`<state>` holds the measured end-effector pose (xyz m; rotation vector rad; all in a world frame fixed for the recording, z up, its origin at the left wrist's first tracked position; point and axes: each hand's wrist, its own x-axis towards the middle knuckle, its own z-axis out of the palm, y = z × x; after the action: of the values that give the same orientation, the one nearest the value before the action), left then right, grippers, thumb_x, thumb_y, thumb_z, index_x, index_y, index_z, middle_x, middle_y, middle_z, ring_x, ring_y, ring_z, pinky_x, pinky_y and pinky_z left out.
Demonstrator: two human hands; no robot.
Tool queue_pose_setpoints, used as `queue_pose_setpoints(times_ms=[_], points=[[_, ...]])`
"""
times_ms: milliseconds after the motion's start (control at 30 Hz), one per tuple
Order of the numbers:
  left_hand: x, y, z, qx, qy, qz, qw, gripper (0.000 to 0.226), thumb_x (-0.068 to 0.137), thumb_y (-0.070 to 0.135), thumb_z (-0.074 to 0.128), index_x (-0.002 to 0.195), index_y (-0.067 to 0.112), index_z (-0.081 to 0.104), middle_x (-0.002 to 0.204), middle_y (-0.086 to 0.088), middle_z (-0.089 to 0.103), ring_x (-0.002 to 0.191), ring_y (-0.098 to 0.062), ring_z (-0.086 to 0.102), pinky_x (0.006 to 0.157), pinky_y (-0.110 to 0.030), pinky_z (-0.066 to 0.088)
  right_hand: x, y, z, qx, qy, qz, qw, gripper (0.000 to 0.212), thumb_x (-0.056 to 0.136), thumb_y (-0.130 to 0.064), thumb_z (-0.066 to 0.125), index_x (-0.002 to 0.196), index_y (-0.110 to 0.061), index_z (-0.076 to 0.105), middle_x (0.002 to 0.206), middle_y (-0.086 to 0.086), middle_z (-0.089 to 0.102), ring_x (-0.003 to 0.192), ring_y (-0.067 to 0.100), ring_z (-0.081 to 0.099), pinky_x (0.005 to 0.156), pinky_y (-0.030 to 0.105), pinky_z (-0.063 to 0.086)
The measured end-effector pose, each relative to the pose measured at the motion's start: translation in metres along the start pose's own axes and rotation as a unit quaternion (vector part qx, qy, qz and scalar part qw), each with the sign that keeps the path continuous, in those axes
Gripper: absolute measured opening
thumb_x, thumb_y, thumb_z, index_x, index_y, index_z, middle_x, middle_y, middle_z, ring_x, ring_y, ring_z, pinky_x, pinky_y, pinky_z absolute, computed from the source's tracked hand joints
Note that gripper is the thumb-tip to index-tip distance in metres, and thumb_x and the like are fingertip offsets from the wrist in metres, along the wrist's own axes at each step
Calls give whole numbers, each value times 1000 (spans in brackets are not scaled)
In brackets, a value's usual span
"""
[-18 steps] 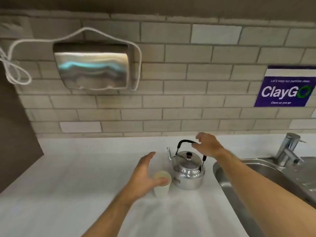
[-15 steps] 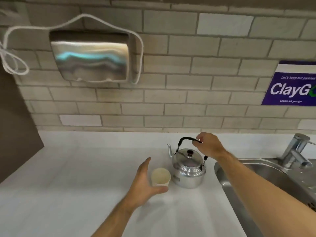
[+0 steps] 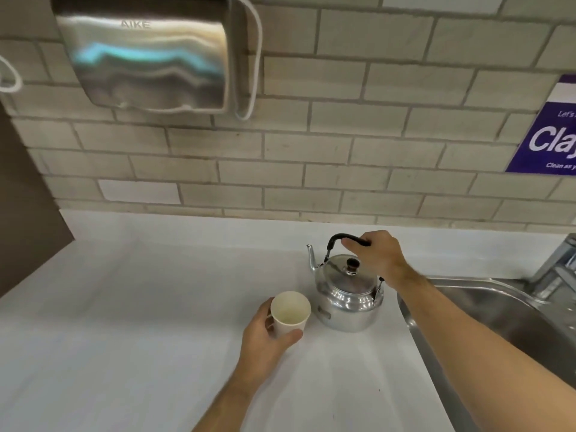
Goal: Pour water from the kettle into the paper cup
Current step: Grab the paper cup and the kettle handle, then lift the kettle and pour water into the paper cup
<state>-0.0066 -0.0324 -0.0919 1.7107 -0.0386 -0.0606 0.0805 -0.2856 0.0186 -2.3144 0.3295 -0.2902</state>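
A shiny metal kettle [image 3: 346,294] with a black handle and a thin spout pointing left stands on the white counter [image 3: 140,322]. My right hand [image 3: 377,257] is wrapped around the black handle from above. Just left of the kettle is a white paper cup [image 3: 290,311], upright, its inside looking dry. My left hand [image 3: 265,338] holds the cup from the left and below, thumb across its front. The kettle's lid with a dark knob is on.
A steel sink [image 3: 498,310] lies right of the kettle, with a tap [image 3: 558,266] at the far right. On the brick wall hang a steel hand dryer [image 3: 146,57] with a white cable and a purple sign [image 3: 548,138]. A dark panel [image 3: 21,213] borders the counter's left.
My left hand has closed around the cup, which it was only reaching beside before. My right hand has settled its grip on the kettle handle. The camera has moved closer.
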Motion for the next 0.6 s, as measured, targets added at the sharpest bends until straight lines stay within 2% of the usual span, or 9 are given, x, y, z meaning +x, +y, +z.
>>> queue_pose_setpoints(times_ms=[67, 200, 333, 400, 600], points=[[0, -2, 0, -11, -1, -6, 1000, 65, 66, 7, 86, 120, 30, 58, 108, 11, 71, 90, 1, 67, 68, -11, 53, -3, -4, -10, -1, 10, -8, 1000, 51, 81, -44, 79, 48, -17, 52, 44, -8, 46, 44, 11, 43, 38, 19, 30], [1, -2, 0, -15, -2, -3, 1000, 62, 66, 6, 86, 112, 37, 59, 104, 12, 72, 87, 0, 69, 65, -11, 52, -10, -21, -49, 7, 14, -28, 999, 55, 78, -50, 82, 47, -17, 50, 33, -14, 39, 38, 7, 38, 41, 22, 29], [2, -1, 0, -16, -5, -1, 1000, 60, 66, 6, 85, 107, 41, 59, 107, 7, 72, 91, -5, 70, 68, -15, 55, -21, -33, -79, -14, 7, -74, 997, 63, 76, -52, 83, 62, 4, 58, 38, -12, 36, 36, 7, 33, 47, 27, 28], [2, -1, 0, -13, -7, 3, 1000, 60, 66, 6, 86, 105, 41, 58, 105, 8, 72, 89, -4, 70, 67, -14, 54, -29, -33, -87, -24, -9, -90, 996, 69, 75, -57, 81, 67, 8, 59, 44, -7, 36, 40, 8, 32, 50, 29, 28], [1, -1, -1, -11, -18, 11, 1000, 60, 65, 12, 87, 104, 46, 57, 104, 12, 70, 87, 0, 68, 66, -13, 54, -53, -26, -86, -84, -79, -91, 989, 65, 67, -69, 76, 57, -7, 59, 43, -11, 38, 39, 6, 35, 51, 29, 32]])
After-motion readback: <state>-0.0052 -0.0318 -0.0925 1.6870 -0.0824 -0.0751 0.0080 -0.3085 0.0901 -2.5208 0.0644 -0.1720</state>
